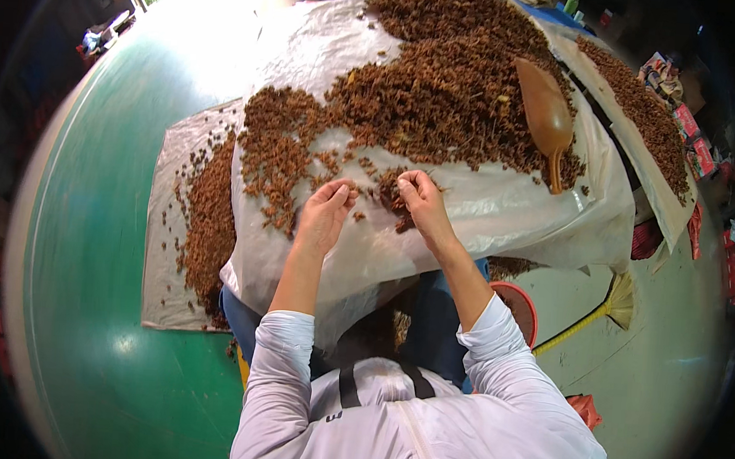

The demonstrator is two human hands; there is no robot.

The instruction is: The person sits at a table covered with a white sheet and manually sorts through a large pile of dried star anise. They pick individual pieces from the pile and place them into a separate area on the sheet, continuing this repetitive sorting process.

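Note:
A broad heap of reddish-brown dried pods (445,102), which look like star anise, covers much of a pale plastic sheet (470,204) before me. My left hand (329,213) is above the sheet's near part, thumb and forefinger pinched on a small brown pod (353,189). To its right, my right hand (426,206) has its fingers curled together beside a small pile of pods (392,190). Whether those fingers grip a pod is hidden. A thinner spread of pods (278,148) lies beyond my left hand.
A brown scoop (545,111) rests on the heap's right side. More pods lie on a floor sheet (162,280) at left and another sheet (640,107) at right. A red-rimmed bucket (534,315) and a yellow-handled broom (619,301) are at lower right.

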